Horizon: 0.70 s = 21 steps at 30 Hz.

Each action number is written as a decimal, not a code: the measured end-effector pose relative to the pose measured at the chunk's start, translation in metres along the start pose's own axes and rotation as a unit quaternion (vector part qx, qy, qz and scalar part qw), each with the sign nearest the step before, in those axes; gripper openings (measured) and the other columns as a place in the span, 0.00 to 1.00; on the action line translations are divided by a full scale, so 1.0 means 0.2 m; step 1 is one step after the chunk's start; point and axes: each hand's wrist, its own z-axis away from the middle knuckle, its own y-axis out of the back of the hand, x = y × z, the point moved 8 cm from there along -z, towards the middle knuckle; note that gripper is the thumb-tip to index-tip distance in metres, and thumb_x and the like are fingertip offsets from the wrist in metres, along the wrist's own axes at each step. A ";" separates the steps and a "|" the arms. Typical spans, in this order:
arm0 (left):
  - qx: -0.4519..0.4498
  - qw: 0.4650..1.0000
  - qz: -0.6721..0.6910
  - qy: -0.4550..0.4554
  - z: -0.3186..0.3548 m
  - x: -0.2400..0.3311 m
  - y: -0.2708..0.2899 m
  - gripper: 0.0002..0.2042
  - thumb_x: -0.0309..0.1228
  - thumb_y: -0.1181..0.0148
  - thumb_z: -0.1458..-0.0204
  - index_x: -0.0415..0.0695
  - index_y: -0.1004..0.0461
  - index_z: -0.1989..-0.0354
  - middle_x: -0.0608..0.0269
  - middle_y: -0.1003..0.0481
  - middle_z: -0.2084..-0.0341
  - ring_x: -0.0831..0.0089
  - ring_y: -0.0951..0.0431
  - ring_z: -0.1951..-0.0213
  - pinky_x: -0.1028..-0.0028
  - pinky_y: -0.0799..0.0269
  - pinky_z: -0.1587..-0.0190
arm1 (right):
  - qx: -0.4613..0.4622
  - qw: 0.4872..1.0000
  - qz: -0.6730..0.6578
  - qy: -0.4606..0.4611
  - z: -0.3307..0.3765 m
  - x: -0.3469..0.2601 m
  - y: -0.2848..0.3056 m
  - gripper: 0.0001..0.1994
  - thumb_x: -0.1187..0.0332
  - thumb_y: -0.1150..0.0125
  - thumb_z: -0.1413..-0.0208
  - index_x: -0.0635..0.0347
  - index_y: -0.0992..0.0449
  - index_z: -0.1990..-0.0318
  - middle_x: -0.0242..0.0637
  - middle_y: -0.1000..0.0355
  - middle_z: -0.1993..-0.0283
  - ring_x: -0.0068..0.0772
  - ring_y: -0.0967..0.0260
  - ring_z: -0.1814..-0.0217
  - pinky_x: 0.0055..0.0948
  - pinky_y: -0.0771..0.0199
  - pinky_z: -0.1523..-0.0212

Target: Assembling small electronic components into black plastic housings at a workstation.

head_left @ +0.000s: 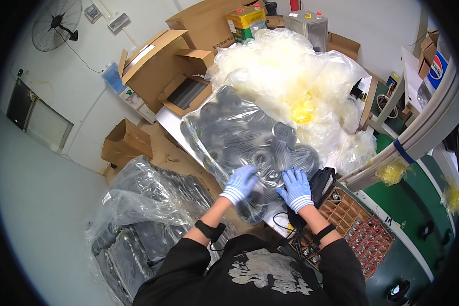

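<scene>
- While the left hand [239, 186] is over a plastic bag [245, 143], its blurred fingers [249, 171] cannot be judged.
- Right hand [296, 190], fingers slightly spread, touches the bag.

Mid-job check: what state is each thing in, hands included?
Left hand: gloved, over the dark-filled bag; blurred, grip unclear.
Right hand: gloved, fingers spread on the bag's near edge.
Dark-filled bag: bulging, lying on the table; closure unclear.
Small carton: open, dark pieces inside.
Floor carton: open.
Silver tin: upright.
Divided crate: open, partly filled.
Wall fan: mounted; spinning unclear.
</scene>
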 end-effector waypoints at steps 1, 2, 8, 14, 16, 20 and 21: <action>-0.043 0.994 -0.058 -0.083 -0.01 0.12 -0.07 0.22 0.39 0.47 0.50 0.42 0.35 0.48 0.51 0.34 0.48 0.54 0.34 0.47 0.64 0.40 0.43 | 0.001 1.000 -0.002 -0.001 -0.01 0.00 0.00 0.31 0.49 0.47 0.51 0.59 0.37 0.43 0.42 0.42 0.38 0.49 0.51 0.34 0.48 0.56 0.36; -0.040 0.991 -0.070 -0.108 -0.02 0.19 -0.09 0.22 0.40 0.48 0.50 0.43 0.35 0.48 0.52 0.34 0.48 0.55 0.35 0.47 0.63 0.41 0.43 | -0.002 1.000 0.014 -0.008 -0.03 0.00 0.00 0.31 0.48 0.48 0.50 0.58 0.36 0.43 0.41 0.44 0.37 0.49 0.52 0.34 0.47 0.57 0.35; 0.017 0.988 -0.139 -0.058 -0.14 0.22 -0.32 0.21 0.39 0.52 0.49 0.44 0.36 0.47 0.55 0.38 0.44 0.55 0.37 0.46 0.59 0.42 0.44 | -0.042 0.996 0.084 -0.001 -0.21 0.08 -0.06 0.25 0.53 0.54 0.45 0.54 0.35 0.42 0.37 0.47 0.34 0.50 0.60 0.30 0.49 0.64 0.33; -0.042 0.997 -0.066 0.012 -0.28 0.22 -0.45 0.20 0.39 0.49 0.54 0.44 0.27 0.53 0.55 0.38 0.44 0.55 0.39 0.45 0.57 0.43 0.46 | -0.057 0.992 0.103 0.040 -0.37 0.12 -0.06 0.21 0.63 0.46 0.54 0.56 0.30 0.50 0.44 0.39 0.44 0.53 0.49 0.38 0.50 0.56 0.36; 0.026 0.995 -0.091 0.011 -0.31 0.19 -0.42 0.20 0.40 0.47 0.58 0.43 0.26 0.57 0.58 0.33 0.53 0.62 0.36 0.53 0.63 0.40 0.55 | -0.056 0.992 0.094 0.064 -0.42 0.11 -0.07 0.20 0.65 0.45 0.56 0.57 0.28 0.53 0.47 0.37 0.49 0.53 0.45 0.43 0.50 0.53 0.37; 0.006 0.994 -0.089 0.060 -0.39 0.16 -0.47 0.16 0.34 0.54 0.52 0.39 0.29 0.58 0.57 0.29 0.62 0.63 0.33 0.57 0.67 0.39 0.54 | -0.078 0.987 0.089 0.109 -0.50 0.09 -0.11 0.17 0.67 0.47 0.56 0.60 0.27 0.56 0.48 0.36 0.53 0.54 0.43 0.47 0.49 0.51 0.38; 0.002 0.994 -0.081 0.068 -0.40 0.14 -0.49 0.16 0.34 0.54 0.52 0.39 0.29 0.58 0.57 0.29 0.62 0.63 0.33 0.57 0.67 0.39 0.54 | -0.091 0.985 0.088 0.116 -0.51 0.09 -0.13 0.16 0.67 0.47 0.56 0.60 0.26 0.57 0.48 0.36 0.54 0.53 0.42 0.48 0.49 0.50 0.38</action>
